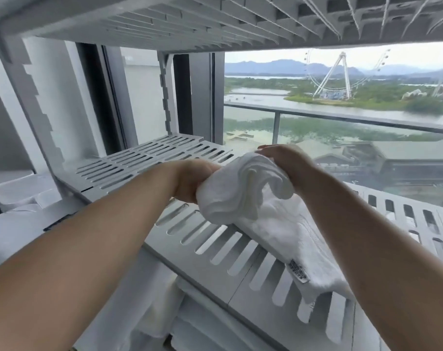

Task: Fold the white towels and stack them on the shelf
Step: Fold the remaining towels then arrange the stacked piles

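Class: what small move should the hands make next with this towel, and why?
Probably lower the bunched end of the white towel onto the shelf: left hand and right hand grip it raised, while its labelled end already rests there.

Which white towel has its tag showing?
The towel on the slotted shelf, held by left hand and right hand; its tag sits at the near edge. Towels below show none.
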The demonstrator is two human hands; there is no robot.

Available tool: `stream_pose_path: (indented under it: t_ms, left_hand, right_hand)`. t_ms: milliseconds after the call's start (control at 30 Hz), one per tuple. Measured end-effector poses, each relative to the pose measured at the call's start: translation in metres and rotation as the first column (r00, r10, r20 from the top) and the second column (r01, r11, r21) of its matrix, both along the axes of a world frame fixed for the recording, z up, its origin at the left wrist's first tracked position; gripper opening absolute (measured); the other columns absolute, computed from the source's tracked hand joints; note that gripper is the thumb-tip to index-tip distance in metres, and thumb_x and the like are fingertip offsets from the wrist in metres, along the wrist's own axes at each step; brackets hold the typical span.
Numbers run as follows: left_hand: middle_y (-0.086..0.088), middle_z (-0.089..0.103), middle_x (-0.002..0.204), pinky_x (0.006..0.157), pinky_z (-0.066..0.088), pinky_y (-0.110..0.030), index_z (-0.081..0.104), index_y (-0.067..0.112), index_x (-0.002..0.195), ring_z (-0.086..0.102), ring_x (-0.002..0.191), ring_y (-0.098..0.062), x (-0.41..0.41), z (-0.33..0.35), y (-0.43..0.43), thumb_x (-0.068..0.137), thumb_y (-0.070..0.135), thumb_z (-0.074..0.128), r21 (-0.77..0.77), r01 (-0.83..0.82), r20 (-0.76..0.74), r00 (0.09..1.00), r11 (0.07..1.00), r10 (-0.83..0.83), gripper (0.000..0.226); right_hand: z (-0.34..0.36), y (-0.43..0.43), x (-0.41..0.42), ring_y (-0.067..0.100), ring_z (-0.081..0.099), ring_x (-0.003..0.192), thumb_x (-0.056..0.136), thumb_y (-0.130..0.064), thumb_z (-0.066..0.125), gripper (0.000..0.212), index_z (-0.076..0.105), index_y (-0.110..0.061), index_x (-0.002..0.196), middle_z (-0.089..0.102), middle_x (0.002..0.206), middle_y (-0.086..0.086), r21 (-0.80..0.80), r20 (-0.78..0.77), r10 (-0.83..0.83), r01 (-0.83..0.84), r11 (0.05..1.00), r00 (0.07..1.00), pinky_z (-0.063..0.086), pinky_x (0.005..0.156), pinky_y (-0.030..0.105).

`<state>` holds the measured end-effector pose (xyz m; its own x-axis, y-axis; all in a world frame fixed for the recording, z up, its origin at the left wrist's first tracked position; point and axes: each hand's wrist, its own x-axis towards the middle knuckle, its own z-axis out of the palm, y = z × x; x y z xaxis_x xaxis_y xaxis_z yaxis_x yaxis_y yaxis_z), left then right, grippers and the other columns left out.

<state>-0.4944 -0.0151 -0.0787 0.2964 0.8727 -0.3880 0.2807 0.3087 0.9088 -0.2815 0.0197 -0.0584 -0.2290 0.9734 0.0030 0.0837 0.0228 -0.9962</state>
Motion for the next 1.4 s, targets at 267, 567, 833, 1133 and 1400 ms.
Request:
stream_pose_path:
  t_ms: [267, 567, 833, 1133, 1400]
  left_hand:
    - [-0.016, 0.072, 0.106, 0.073, 0.057, -0.041, 0.074, 0.019, 0.113, 0.07, 0.094, -0.039, -0.062, 0.001, 0.044, 0.098, 0.042, 0.043, -0.027, 0.211, -0.041, 0.976, 0.977, -0.212, 0.041]
    - [-0.014, 0.068, 0.115, 0.066, 0.062, -0.037, 0.057, 0.01, 0.132, 0.074, 0.076, -0.028, -0.173, -0.015, 0.11, 0.099, 0.069, 0.021, -0.025, -0.077, -0.245, 0.967, 0.997, 0.068, 0.076]
    - [-0.024, 0.054, 0.142, 0.104, 0.045, -0.048, 0.05, 0.006, 0.143, 0.056, 0.126, -0.043, -0.18, 0.016, 0.124, 0.093, 0.076, 0.03, 0.14, -0.11, -0.057, 0.991, 0.984, 0.119, 0.089]
    - [0.005, 0.072, 0.111, 0.092, 0.05, -0.032, 0.072, 0.018, 0.113, 0.067, 0.106, -0.017, -0.135, 0.019, 0.074, 0.092, 0.055, 0.062, 0.593, 0.619, -0.709, 0.705, 0.516, -0.031, 0.043]
    - [0.002, 0.063, 0.125, 0.093, 0.055, -0.042, 0.06, 0.026, 0.117, 0.061, 0.11, -0.018, -0.11, -0.036, 0.013, 0.097, 0.029, 0.055, 0.281, 0.852, -0.959, 0.23, 0.442, 0.166, 0.021]
  right_hand:
    - [-0.007, 0.024, -0.059, 0.003, 0.061, 0.043, 0.101, -0.006, 0.048, 0.026, 0.057, -0.01, 0.077, 0.064, 0.066, 0.003, -0.102, -0.023, -0.018, 0.016, 0.995, 1.0, 0.05, 0.043, 0.018]
    - [-0.032, 0.028, -0.15, 0.031, 0.067, 0.108, 0.104, -0.036, 0.047, 0.039, 0.058, -0.01, 0.13, 0.065, 0.124, 0.019, -0.124, 0.17, -0.023, 0.045, 0.991, 0.985, 0.055, 0.093, 0.044]
    - [-0.063, -0.004, -0.165, 0.0, 0.065, 0.104, 0.087, -0.043, 0.072, 0.035, 0.072, -0.028, 0.118, 0.071, 0.12, -0.012, 0.27, 0.698, -0.128, -0.094, 0.958, 0.704, 0.051, 0.096, 0.025]
    - [-0.085, -0.056, -0.131, 0.019, 0.053, 0.12, 0.084, -0.038, 0.072, 0.055, 0.054, -0.031, 0.136, 0.055, 0.134, 0.0, 0.336, 0.871, -0.281, -0.07, 0.939, 0.404, 0.042, 0.102, 0.031]
    - [-0.118, -0.089, -0.098, 0.032, 0.057, 0.114, 0.088, -0.019, 0.048, 0.039, 0.06, -0.018, 0.125, 0.063, 0.12, 0.01, 0.587, 0.779, -0.62, 0.245, 0.772, 0.088, 0.044, 0.098, 0.041]
